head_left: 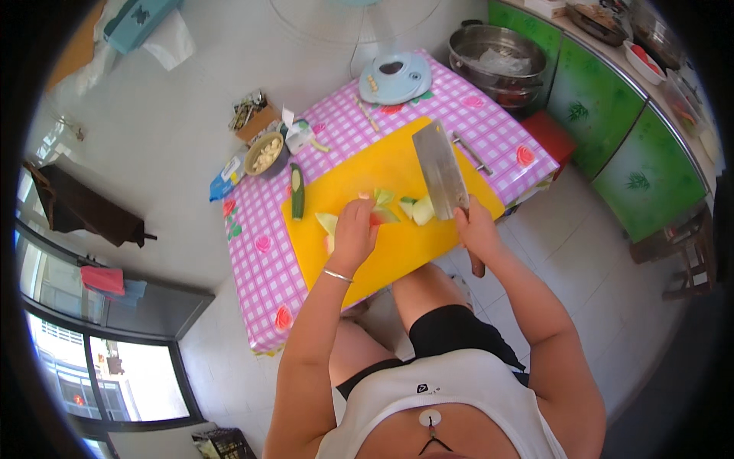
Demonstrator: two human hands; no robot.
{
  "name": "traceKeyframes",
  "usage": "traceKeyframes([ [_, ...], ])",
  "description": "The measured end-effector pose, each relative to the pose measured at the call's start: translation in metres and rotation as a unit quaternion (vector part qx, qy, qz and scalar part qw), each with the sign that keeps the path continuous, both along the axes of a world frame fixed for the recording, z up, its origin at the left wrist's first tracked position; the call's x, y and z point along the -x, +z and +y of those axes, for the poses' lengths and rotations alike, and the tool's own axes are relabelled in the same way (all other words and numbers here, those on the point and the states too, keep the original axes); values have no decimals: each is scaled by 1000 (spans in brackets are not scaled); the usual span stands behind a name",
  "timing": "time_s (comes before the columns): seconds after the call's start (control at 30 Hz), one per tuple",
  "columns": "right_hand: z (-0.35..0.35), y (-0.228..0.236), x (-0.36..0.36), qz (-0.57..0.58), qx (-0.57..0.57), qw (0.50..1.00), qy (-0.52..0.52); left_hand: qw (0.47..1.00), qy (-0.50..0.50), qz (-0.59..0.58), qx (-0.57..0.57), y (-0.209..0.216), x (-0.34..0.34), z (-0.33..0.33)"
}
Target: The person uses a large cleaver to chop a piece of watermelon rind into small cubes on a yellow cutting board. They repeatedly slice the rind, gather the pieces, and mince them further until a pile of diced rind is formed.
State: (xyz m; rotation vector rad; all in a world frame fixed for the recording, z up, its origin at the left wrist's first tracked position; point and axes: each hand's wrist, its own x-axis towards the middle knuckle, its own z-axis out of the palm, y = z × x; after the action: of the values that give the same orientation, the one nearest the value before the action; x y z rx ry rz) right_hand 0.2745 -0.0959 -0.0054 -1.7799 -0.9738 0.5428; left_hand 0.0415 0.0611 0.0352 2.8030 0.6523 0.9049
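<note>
My right hand (478, 229) is wrapped round the handle of a broad cleaver (441, 172), its blade tilted over the right part of a yellow cutting board (405, 256). My left hand (356, 232) has its fingers curled over what looks like watermelon rind (384, 217), pale green with some red, and hides part of it. Between this hand and the blade lie cut pale-green pieces (418, 210) with dark green skin. A dark green cucumber-like vegetable (297, 191) with a pale bare patch rests at the board's left edge.
A pink checked cloth (260, 283) covers the table. Behind the board are a bowl of pale pieces (266, 155), a tissue pack (298, 136) and a light-blue fan base (395, 78). A metal pot (497, 57) stands beyond the far right corner, beside green cabinets (600, 96).
</note>
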Motion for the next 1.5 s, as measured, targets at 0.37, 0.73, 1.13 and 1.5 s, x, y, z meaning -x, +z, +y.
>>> traceKeyframes([
  [0.37,5,54,8,-76,87,986,121,987,99,-100,72,-36,55,-51],
  [0.73,-1,125,37,-249,202,887,332,989,89,-122,-2,-37,51,-54],
  [1.13,-6,148,57,-265,234,853,385,986,91,-133,-38,-44,48,-51],
  [1.5,-6,146,62,-299,222,842,391,985,84,-149,-25,-46,48,-50],
])
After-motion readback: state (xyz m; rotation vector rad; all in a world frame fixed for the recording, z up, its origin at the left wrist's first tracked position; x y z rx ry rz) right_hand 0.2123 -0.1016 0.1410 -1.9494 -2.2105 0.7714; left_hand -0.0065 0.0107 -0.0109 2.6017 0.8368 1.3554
